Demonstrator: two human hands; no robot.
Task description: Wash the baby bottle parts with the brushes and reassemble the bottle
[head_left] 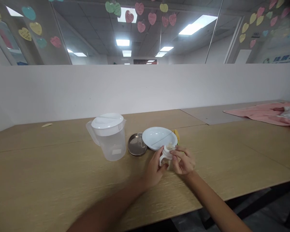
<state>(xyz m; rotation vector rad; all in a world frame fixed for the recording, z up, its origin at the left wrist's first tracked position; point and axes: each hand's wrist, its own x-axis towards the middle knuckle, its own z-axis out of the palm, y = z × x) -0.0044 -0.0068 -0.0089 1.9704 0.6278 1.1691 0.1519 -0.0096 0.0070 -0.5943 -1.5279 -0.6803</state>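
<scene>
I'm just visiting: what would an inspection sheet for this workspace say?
Surface: pale brown table.
Job's things: small white-collared bottle, between the hands.
Clutter: lidded pitcher, metal dish with small clear cup, white bowl, yellow item beside the bowl, pink cloth.
Grip: left hand holds the bottle; right hand has fingers at its top, hold unclear.
Cables: nothing seen.
Surroundings: white wall; glass above with heart-shaped notes.

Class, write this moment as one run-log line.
left hand: holding white-handled bottle | right hand: at its white collar | nearby: white bowl, metal tray, lidded pitcher
</scene>
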